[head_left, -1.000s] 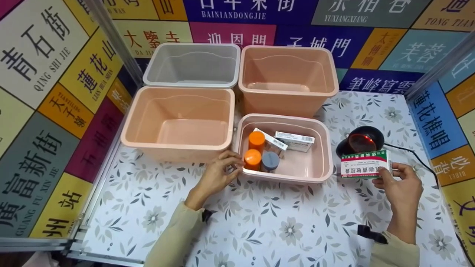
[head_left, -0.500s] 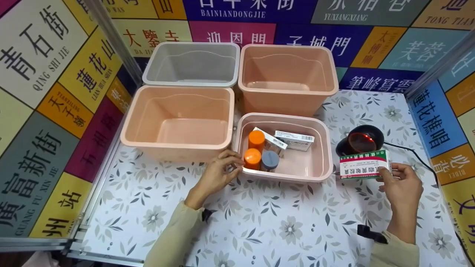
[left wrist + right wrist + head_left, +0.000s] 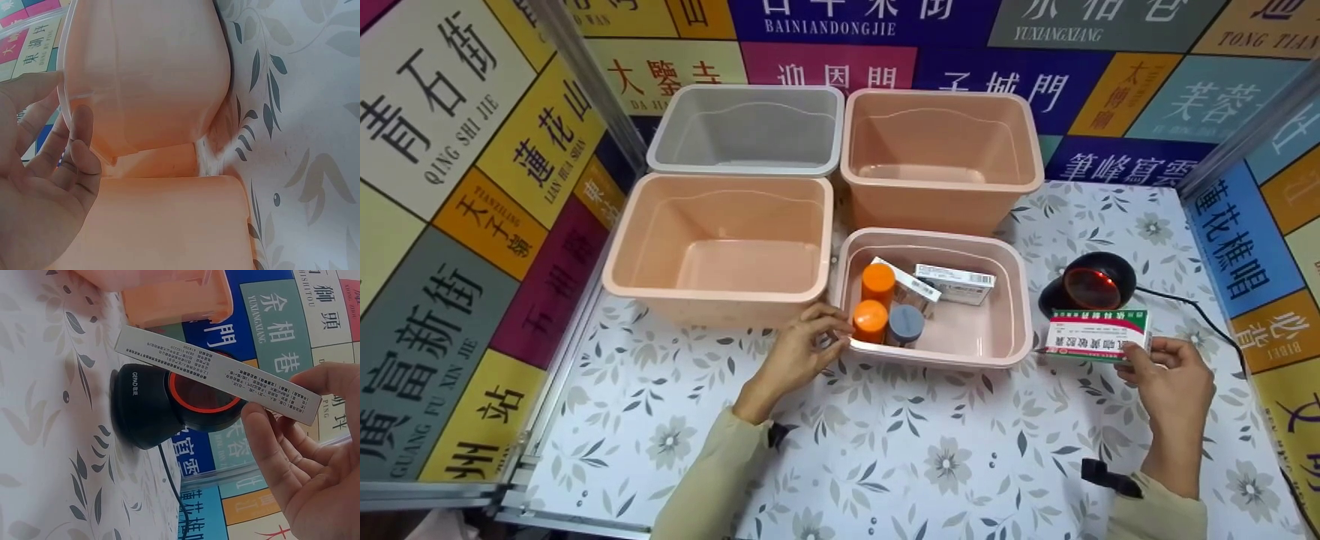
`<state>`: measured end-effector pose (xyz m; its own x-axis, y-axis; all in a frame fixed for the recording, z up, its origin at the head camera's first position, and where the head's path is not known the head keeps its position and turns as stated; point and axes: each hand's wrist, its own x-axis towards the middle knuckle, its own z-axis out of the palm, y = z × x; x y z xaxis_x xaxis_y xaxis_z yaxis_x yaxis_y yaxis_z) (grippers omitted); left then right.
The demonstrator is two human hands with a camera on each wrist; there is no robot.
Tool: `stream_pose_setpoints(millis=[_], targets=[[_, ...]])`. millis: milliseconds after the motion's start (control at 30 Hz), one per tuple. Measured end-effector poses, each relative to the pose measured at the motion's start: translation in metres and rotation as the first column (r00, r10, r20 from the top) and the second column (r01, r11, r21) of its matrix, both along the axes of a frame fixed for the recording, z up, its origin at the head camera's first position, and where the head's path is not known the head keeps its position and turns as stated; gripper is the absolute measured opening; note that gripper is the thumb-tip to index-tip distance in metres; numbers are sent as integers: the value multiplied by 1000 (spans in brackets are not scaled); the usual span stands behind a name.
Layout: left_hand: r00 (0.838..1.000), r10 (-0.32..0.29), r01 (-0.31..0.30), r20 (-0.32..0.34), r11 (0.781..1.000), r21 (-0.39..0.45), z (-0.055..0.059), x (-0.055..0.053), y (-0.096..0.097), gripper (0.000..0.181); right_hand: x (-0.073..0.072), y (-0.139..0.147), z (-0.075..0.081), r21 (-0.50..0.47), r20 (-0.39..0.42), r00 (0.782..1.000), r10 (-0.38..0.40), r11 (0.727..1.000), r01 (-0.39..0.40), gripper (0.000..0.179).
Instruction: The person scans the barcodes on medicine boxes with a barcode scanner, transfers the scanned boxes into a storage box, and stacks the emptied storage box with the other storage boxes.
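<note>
My right hand (image 3: 1174,382) pinches one end of a flat medicine box (image 3: 1095,334), white with green and red bands. The box is held up before a black barcode scanner (image 3: 1099,281) whose window glows red; the right wrist view shows the printed narrow side of the box (image 3: 225,377) crossing that window. My left hand (image 3: 802,349) pinches the front left rim of the pale pink bin (image 3: 975,354), thumb and fingers on either side of the rim (image 3: 65,95). Inside that bin stand two orange-capped bottles (image 3: 871,321), a grey-capped bottle (image 3: 906,325) and two white boxes (image 3: 956,283).
Two deeper peach bins (image 3: 720,296) (image 3: 945,199) and a grey bin (image 3: 746,171) stand behind and left of the pale pink one. The scanner's black cable (image 3: 1192,304) runs off to the right. Sign-printed panels (image 3: 840,67) wall in the flower-patterned table (image 3: 930,457).
The right hand tilts the medicine box slightly before the scanner, first one way and then back. The left hand stays on the bin rim.
</note>
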<state>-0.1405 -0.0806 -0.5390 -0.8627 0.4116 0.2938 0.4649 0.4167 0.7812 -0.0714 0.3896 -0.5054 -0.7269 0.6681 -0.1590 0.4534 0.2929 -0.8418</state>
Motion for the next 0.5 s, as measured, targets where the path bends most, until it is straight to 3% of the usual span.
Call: stream_pose_setpoints(millis=[233, 500], targets=[[1000, 9, -9, -9, 999, -32, 2, 1, 0, 14, 1, -2, 3, -74, -63, 998, -26, 997, 21, 21], [1000, 3, -3, -8, 1000, -9, 1, 0, 0, 14, 1, -2, 6, -127, -92, 993, -68, 990, 56, 22]])
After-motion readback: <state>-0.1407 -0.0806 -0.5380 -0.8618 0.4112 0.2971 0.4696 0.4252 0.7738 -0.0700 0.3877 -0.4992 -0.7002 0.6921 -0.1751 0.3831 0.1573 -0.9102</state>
